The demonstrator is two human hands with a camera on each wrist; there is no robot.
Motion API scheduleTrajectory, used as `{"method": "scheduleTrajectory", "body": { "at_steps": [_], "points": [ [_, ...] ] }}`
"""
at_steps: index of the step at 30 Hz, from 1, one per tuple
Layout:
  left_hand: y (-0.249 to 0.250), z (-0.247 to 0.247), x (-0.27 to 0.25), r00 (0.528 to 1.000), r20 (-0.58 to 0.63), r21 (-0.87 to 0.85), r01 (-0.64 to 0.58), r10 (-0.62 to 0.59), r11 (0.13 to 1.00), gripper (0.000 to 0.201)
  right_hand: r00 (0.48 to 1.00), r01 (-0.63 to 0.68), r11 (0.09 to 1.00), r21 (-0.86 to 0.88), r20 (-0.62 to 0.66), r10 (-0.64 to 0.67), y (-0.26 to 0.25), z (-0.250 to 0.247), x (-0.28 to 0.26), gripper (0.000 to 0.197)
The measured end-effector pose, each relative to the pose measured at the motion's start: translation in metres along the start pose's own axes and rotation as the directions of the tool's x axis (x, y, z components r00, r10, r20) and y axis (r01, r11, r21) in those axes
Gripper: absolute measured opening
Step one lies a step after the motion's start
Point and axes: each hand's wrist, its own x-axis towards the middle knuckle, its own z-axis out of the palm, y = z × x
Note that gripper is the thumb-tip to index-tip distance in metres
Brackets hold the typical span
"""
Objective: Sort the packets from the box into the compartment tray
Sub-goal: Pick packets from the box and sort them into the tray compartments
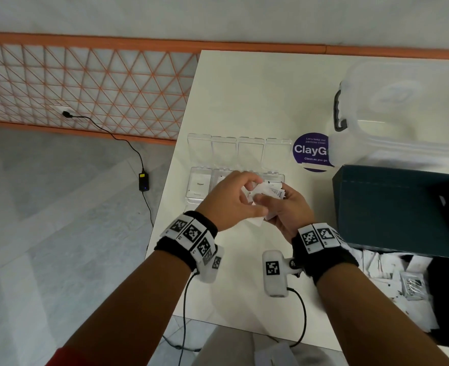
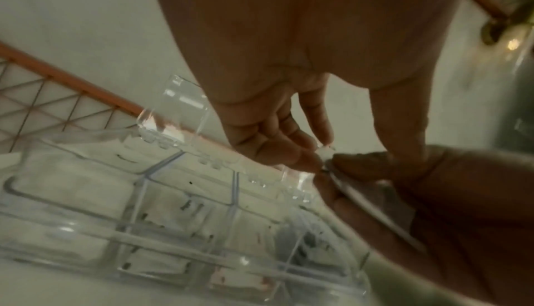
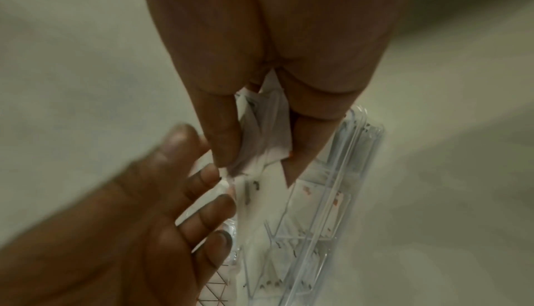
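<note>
Crumpling white packets (image 1: 267, 194) between fingers (image 1: 247, 200)

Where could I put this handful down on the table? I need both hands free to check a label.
Bare table lies beyond the tray's open lids, left of the clear plastic tub. Another free patch lies near the front edge, between the forearms. It is crowded at the right: the dark box of packets and the purple sticker.
</note>
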Motion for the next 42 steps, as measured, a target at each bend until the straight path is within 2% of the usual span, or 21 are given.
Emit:
{"method": "scheduleTrajectory", "body": {
  "at_steps": [2, 8, 11, 16, 21, 28, 32, 35, 38, 42],
  "points": [
    [-0.005, 0.002, 0.001, 1.0, -0.004, 0.0, 0.013, -0.013, 1.0, 0.056, 1.0, -0.002, 1.0, 0.019, 0.01, 0.001, 0.001, -0.001, -0.002, 0.033],
    [-0.012, 0.001, 0.002, 0.992, -0.098, -0.121, 0.061, -0.073, 0.991, 0.033, 0.999, -0.028, 0.998, 0.062, 0.042, 0.025, 0.005, -0.003, -0.007, 0.027],
    [-0.011, 0.0, 0.0, 0.991, -0.095, -0.204, 0.072, -0.093, 0.976, 0.026, 0.999, -0.02, 0.998, 0.062, 0.033, 0.018, 0.004, -0.005, -0.01, 0.026],
    [-0.011, 0.006, 0.0, 0.988, -0.111, -0.236, 0.076, -0.105, 0.969, 0.023, 1.0, 0.017, 1.0, 0.004, 0.009, -0.017, 0.005, -0.006, -0.014, 0.03],
    [-0.015, 0.0, 0.001, 0.987, -0.103, -0.276, 0.089, -0.121, 0.957, 0.017, 0.998, -0.019, 0.998, 0.052, 0.056, 0.016, 0.006, -0.006, -0.015, 0.025],
    [-0.024, -0.018, 0.002, 0.968, -0.213, -0.299, 0.067, -0.134, 0.952, 0.019, 1.0, -0.022, 0.996, 0.085, 0.023, 0.02, 0.006, -0.004, -0.014, 0.023],
    [-0.036, -0.046, 0.006, 0.929, -0.341, -0.143, 0.097, -0.141, 0.985, 0.015, 1.0, -0.024, 0.995, 0.099, 0.017, 0.023, 0.004, -0.008, -0.014, 0.024],
    [-0.044, -0.06, 0.016, 0.921, -0.364, 0.05, 0.169, -0.14, 0.984, 0.01, 1.0, -0.025, 0.994, 0.108, 0.001, 0.025, 0.005, -0.009, -0.015, 0.026],
    [-0.046, -0.06, 0.027, 0.945, -0.298, 0.215, 0.204, -0.135, 0.955, 0.009, 1.0, -0.023, 0.994, 0.111, 0.002, 0.023, 0.006, -0.008, -0.014, 0.026],
    [-0.046, -0.047, 0.034, 0.976, -0.172, 0.401, 0.19, -0.131, 0.896, 0.012, 1.0, -0.028, 0.994, 0.104, 0.0, 0.029, 0.006, -0.007, -0.011, 0.026]
  ]
}}
